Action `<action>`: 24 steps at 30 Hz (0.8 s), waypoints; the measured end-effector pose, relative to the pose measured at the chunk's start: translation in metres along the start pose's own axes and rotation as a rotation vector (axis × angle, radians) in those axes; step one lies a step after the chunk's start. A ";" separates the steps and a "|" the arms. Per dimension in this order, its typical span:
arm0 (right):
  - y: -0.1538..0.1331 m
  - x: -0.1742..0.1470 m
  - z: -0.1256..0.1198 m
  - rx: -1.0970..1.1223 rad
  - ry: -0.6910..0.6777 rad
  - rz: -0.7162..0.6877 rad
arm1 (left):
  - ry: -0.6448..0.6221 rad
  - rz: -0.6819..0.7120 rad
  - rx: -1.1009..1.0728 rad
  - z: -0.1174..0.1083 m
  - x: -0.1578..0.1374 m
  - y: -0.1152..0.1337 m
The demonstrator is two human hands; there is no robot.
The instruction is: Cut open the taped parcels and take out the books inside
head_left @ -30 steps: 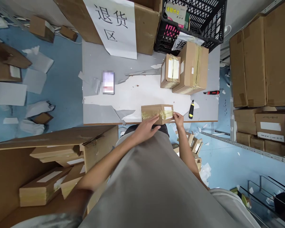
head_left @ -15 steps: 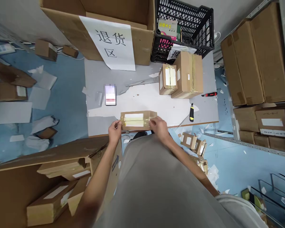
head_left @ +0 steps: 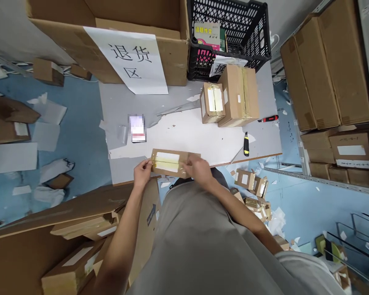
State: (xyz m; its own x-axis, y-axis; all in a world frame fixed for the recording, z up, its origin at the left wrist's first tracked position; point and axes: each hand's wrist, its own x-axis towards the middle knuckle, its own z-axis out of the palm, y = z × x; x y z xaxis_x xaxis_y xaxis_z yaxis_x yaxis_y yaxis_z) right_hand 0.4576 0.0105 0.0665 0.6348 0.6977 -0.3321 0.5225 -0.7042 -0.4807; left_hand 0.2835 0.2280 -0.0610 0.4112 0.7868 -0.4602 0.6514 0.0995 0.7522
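A small cardboard box [head_left: 167,169] with a white label and a strip of clear yellowish packing tape [head_left: 167,160] along its top is at the front edge of the table. My left hand [head_left: 142,173] grips the box's left end between thumb and fingers. Over the right part of the box, my right hand [head_left: 199,169] is closed in a pinch at the end of the tape; its fingers partly hide that spot. Farther right on the table lies a black and yellow utility knife [head_left: 246,144].
Two taped boxes, one small [head_left: 212,102] and one larger [head_left: 240,96], stand at the back right near a red and black cutter [head_left: 268,118]. Behind are a black crate [head_left: 230,47] and a large open carton [head_left: 175,57]. A phone [head_left: 137,128] lies left. Another carton [head_left: 141,229] stands front left.
My right hand has moved left over the box top from its right end, fingers still pinched. My left hand and the box have shifted slightly left and nearer in view.
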 end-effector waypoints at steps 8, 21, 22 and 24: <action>0.094 0.027 -0.030 0.302 0.066 0.272 | 0.000 0.189 0.052 0.032 -0.024 0.064; 0.229 0.073 -0.099 0.506 0.492 0.319 | 0.111 0.415 0.226 0.119 -0.001 0.154; 0.250 0.079 -0.112 0.504 0.615 0.391 | 0.052 0.393 0.183 0.139 0.012 0.170; 0.286 0.094 -0.132 0.515 0.743 0.502 | -0.037 0.327 0.110 0.181 0.040 0.201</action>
State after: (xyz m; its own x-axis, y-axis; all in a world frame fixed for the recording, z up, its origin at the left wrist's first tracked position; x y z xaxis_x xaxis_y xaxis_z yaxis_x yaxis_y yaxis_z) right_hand 0.7421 -0.1427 0.0045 0.9952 -0.0415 -0.0891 -0.0953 -0.6281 -0.7723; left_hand 0.5459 0.1690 -0.0134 0.6309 0.7436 -0.2214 0.5454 -0.2221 0.8082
